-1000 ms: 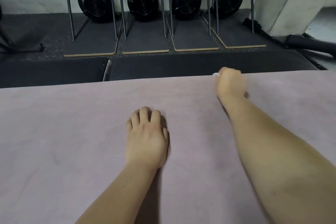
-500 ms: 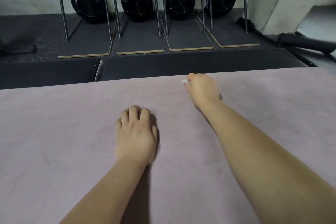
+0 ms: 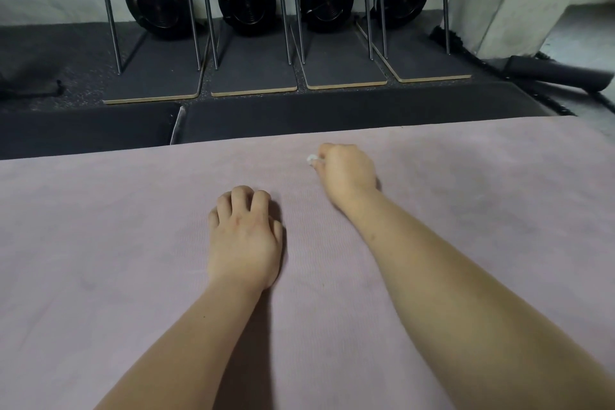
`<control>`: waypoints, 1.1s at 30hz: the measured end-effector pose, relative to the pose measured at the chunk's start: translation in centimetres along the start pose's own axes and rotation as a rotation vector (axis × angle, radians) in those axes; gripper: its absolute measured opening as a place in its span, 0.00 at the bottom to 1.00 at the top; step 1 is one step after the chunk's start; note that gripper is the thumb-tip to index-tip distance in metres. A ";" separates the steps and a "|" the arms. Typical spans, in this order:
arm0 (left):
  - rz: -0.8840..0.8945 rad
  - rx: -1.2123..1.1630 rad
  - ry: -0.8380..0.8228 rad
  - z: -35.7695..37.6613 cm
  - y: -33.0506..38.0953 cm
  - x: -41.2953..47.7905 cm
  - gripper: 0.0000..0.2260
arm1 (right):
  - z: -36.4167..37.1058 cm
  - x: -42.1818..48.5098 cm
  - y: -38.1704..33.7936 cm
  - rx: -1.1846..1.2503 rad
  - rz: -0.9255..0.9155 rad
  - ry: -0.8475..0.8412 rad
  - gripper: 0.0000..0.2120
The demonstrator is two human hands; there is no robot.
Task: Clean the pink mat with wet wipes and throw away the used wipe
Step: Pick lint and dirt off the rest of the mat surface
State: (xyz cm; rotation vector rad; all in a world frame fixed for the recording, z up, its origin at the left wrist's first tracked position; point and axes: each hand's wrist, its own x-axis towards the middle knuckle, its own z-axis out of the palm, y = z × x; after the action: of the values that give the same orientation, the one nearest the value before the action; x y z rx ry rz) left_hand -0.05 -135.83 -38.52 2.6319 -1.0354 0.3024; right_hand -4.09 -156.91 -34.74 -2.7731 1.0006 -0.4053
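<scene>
Dark gym flooring (image 3: 50,53) and four black disc-shaped machines (image 3: 247,0) on flat boards lie beyond a pink mat (image 3: 116,243), whose soft, finely ribbed, suede-like surface fills the foreground. Near the mat's far edge, the right hand (image 3: 347,173) has its grip pressed together around a small crumpled white wet wipe (image 3: 311,159). Only a tip shows, held against the mat, likely for scrubbing. The left hand (image 3: 244,236) rests nearer, holding nothing, fingers loosely bent with tips on the mat, probably bracing the person's weight.

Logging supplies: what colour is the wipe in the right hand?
White; the wipe shows best in head view.
</scene>
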 end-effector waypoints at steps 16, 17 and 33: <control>0.004 0.000 0.019 0.1 0.0 0.1 0.12 | -2.0 -0.9 6.7 -0.040 0.226 0.046 0.10; 0.003 -0.003 0.021 0.1 0.0 0.0 0.12 | -1.6 -1.5 4.7 -0.013 0.143 0.031 0.11; 0.000 -0.004 0.021 0.4 -0.1 0.2 0.12 | -3.3 -2.3 11.6 -0.105 0.382 0.151 0.07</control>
State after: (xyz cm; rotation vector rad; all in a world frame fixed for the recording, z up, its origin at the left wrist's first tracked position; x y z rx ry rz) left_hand 0.22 -135.98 -38.83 2.6192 -1.0286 0.3265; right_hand -13.70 -164.47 -34.92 -2.5799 1.5902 -0.5208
